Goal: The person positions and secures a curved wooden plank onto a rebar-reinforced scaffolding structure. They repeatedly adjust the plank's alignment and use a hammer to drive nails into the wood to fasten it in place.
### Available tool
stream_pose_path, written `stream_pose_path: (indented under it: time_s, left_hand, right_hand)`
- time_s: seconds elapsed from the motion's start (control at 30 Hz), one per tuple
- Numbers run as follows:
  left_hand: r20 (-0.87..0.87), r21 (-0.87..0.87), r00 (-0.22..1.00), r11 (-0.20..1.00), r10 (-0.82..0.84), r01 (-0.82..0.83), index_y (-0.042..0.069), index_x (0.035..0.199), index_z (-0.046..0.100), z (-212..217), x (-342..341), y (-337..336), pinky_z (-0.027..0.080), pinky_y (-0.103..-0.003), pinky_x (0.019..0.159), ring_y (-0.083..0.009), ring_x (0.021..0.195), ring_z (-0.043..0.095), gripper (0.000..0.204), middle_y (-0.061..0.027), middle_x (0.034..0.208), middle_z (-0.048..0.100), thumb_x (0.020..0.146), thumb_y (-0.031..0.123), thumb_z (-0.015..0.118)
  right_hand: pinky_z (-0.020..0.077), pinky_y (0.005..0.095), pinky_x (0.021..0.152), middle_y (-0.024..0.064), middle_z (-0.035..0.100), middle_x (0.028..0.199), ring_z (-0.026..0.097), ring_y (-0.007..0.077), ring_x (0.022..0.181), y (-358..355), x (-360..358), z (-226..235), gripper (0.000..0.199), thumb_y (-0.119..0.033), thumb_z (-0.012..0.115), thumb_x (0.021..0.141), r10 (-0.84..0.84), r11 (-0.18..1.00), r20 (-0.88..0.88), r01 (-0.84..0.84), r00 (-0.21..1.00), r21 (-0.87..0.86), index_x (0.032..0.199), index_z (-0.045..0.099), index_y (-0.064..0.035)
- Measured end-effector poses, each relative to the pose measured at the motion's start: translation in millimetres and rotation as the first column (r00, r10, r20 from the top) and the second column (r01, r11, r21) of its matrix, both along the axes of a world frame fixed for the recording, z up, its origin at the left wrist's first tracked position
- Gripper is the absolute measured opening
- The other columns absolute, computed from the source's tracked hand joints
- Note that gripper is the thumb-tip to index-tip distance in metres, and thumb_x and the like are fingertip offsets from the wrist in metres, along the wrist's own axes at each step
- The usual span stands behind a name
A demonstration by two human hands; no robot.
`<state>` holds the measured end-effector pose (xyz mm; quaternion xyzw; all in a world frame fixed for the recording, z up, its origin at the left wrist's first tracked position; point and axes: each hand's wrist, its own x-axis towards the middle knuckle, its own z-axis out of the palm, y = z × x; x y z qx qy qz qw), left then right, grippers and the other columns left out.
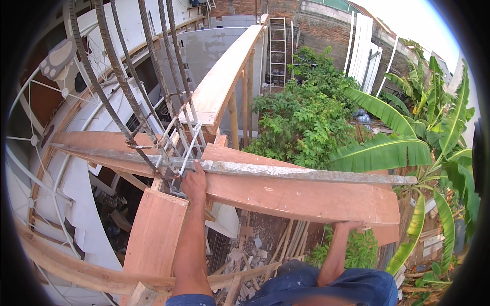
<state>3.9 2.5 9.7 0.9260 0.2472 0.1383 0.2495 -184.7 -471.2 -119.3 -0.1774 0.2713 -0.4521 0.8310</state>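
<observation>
A long straight bar point(286, 172), grey and streaked with white, lies across the plywood forms from left to right. My left hand point(195, 184) is at the bar beside the rebar cage, one finger laid over it and the others curled at its near side. Under the bar, to the right, is a wide reddish plywood board point(286, 196). My right hand point(349, 225) grips this board's near edge near its right end, with the fingers partly hidden. Another plywood board point(155, 232) runs toward me on the left.
Tall rusty steel bars point(130, 86) rise from the corner joint. A plywood beam form point(224, 76) on wooden posts runs away from me. A round pole point(92, 273) crosses below. Rubble point(250, 255) lies far down; banana leaves point(383, 153) stand at the right.
</observation>
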Motion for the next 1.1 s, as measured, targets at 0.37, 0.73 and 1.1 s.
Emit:
stream_pose_path:
  time_s: [0.37,0.73,1.1]
  left_hand:
    - [0.127,-0.018,0.985,0.994,0.113,-0.112,-0.011,0.081,0.069,-1,-3,-4,0.052,-0.052,0.081,-0.0483,0.082,0.066,0.078,-0.0343,0.083,0.066,0.094,0.060,0.041]
    - [0.200,-0.051,0.974,0.994,0.110,-0.101,-0.012,0.077,0.068,-2,-5,-4,0.051,-0.054,0.079,-0.0497,0.080,0.065,0.078,-0.0362,0.082,0.065,0.092,0.061,0.046]
    - [0.196,-0.071,0.972,0.991,0.127,-0.115,-0.013,0.077,0.068,-5,-3,-3,0.051,-0.054,0.077,-0.0496,0.079,0.065,0.078,-0.0361,0.081,0.065,0.091,0.061,0.048]
  right_hand:
    - [0.0337,0.0536,0.113,0.0132,0.036,0.153,0.039,0.0376,0.136,5,1,5,0.087,-0.072,0.013,0.090,-0.011,0.999,-0.003,0.011,1.000,0.037,0.150,0.032,-0.0118]
    - [0.0329,0.0526,0.114,0.0134,0.034,0.154,0.038,0.0375,0.137,8,1,4,0.086,-0.071,0.013,0.091,-0.023,0.999,-0.025,0.024,0.999,0.042,0.151,0.030,-0.0116]
    - [0.0321,0.0516,0.114,0.0136,0.032,0.155,0.036,0.0373,0.138,12,2,8,0.085,-0.070,0.014,0.092,-0.040,0.998,-0.043,0.042,0.998,0.044,0.152,0.029,-0.0113]
